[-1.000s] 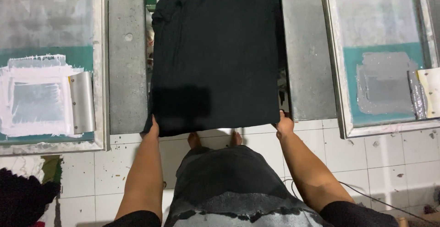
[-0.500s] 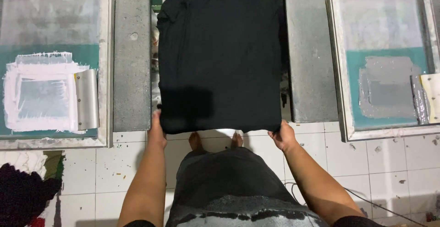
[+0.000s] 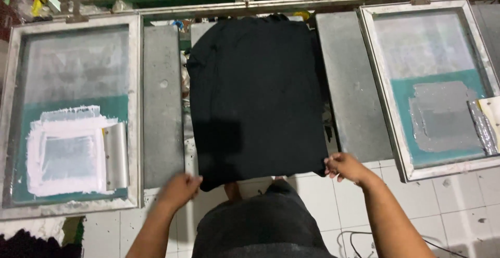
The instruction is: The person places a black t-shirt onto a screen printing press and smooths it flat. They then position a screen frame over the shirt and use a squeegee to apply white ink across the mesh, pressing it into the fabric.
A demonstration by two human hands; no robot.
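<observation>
A black garment (image 3: 255,96) lies flat over the middle printing board, its lower hem hanging over the board's near edge. My right hand (image 3: 346,168) pinches the garment's lower right corner. My left hand (image 3: 179,189) is blurred by motion just left of the lower left corner, with its fingertips at the hem; whether it grips the cloth is unclear. My dark shorts fill the bottom centre.
A framed screen (image 3: 73,117) with white ink and a squeegee (image 3: 115,156) lies at left. A second framed screen (image 3: 432,86) with grey ink lies at right. Bare grey boards (image 3: 162,102) (image 3: 350,86) flank the garment. White floor tiles and a cable (image 3: 359,242) are below.
Both hands have dropped slightly along the hem. My left hand has slid outward to the left of its corner. The garment stays flat on the board.
</observation>
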